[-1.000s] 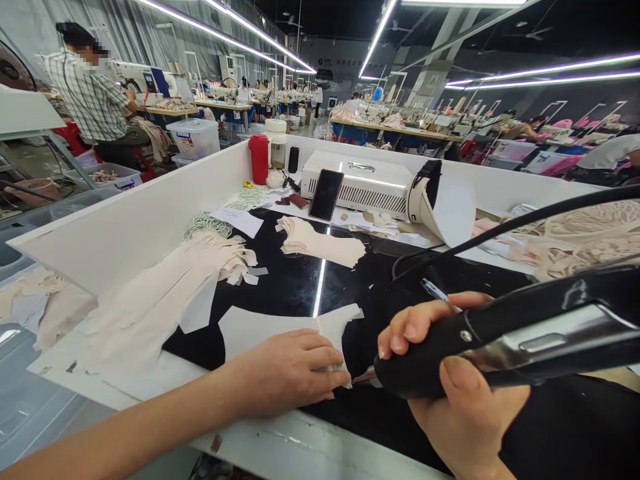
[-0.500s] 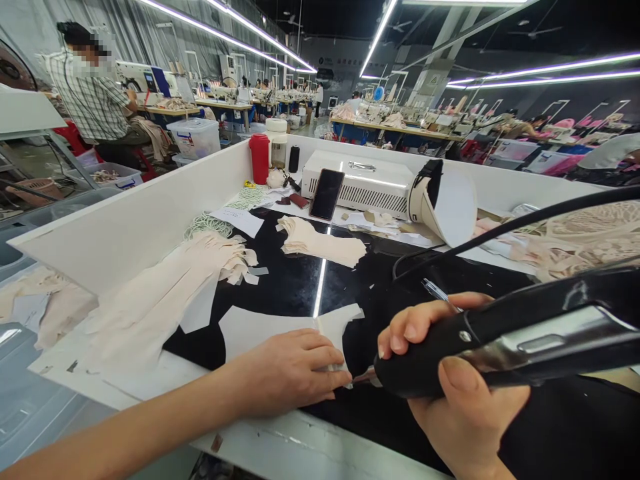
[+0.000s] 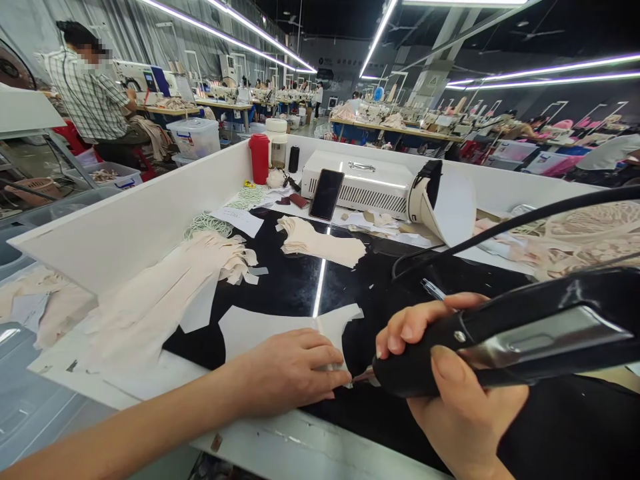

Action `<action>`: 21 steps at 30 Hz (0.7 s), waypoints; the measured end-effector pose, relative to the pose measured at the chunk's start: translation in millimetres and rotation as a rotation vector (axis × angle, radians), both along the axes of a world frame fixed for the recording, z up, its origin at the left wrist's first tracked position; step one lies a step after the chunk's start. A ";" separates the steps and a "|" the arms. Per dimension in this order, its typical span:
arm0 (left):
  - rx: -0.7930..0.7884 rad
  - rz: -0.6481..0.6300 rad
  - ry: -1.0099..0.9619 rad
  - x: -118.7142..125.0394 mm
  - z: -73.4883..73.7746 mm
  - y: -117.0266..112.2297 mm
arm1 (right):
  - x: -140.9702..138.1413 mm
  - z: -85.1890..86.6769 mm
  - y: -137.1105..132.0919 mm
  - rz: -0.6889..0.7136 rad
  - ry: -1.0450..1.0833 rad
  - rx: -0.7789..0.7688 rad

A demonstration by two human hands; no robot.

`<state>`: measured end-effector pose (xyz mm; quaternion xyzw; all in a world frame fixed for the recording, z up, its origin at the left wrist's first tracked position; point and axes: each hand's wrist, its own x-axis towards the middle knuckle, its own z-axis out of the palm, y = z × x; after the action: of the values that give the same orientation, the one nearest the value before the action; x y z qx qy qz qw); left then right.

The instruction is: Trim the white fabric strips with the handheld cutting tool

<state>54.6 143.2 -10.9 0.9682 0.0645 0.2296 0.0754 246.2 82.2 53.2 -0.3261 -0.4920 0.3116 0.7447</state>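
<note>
From my remote post, I saw the left hand, fingers narrowly spread, flat on a white sheet atop the black work surface; the right hand gripped a black handheld tool.

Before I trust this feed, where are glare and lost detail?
Head view: a glare stripe runs along the black work surface; head view: metal trim shines on the black tool in the right hand; head view: distant tables lose detail.
</note>
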 end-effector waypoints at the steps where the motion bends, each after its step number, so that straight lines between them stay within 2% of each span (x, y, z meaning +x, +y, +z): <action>1: -0.001 -0.002 -0.002 0.0 -0.1 0.1 | -0.3 0.9 0.0 -0.002 0.007 0.001; 6: 0.008 0.007 -0.006 -0.8 -0.1 -0.2 | -2.1 2.9 1.2 0.008 0.062 0.013; 12: 0.001 0.003 0.007 -1.4 -0.3 0.4 | -1.7 -3.2 1.0 0.035 0.012 0.011; 21: -0.124 -0.020 0.006 -5.2 -0.7 2.5 | -2.9 -3.2 1.1 0.044 0.015 0.020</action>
<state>49.5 145.7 -11.6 0.9630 0.0692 0.2216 0.1372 243.3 83.3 50.1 -0.3055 -0.4963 0.3256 0.7445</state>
